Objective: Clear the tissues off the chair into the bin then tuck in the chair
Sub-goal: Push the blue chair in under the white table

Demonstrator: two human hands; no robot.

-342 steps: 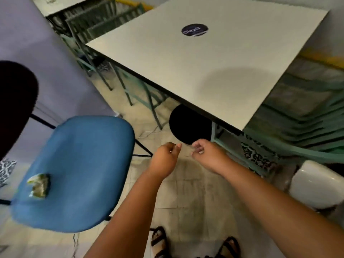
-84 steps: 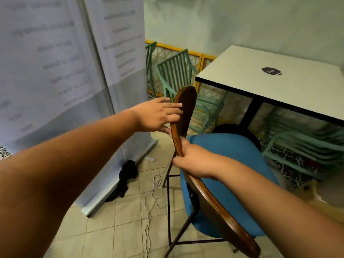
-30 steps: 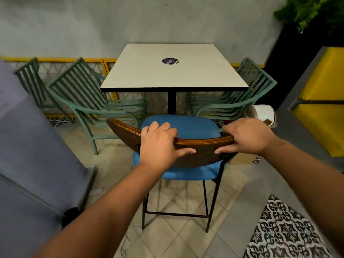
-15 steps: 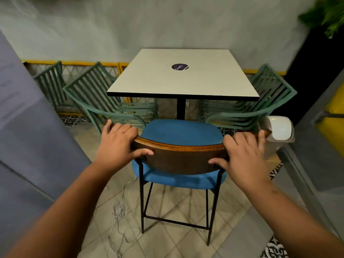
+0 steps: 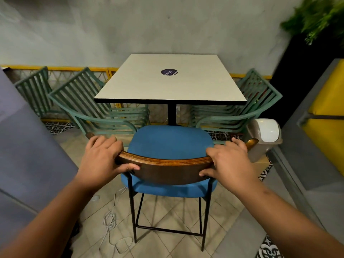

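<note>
The chair has a blue seat [image 5: 170,142], a curved brown wooden backrest [image 5: 165,169] and thin black legs. It faces the white square table [image 5: 171,81], its front edge just short of the table's near edge. My left hand [image 5: 102,161] grips the left end of the backrest, fingers over the top and thumb behind. My right hand [image 5: 229,162] grips the right end the same way. No tissue shows on the seat. The bin [image 5: 264,135], beige with a white swing lid, stands on the floor to the right of the chair.
Green slatted chairs stand left [image 5: 89,107] and right [image 5: 240,112] of the table. A grey banner [image 5: 24,155] leans on the left. A white cable [image 5: 113,226] lies on the tiled floor. A yellow and grey counter [image 5: 320,136] and a plant [image 5: 316,17] fill the right.
Both hands keep hold of the backrest. The chair now stands squarely facing the table, and the view has settled straight behind it.
</note>
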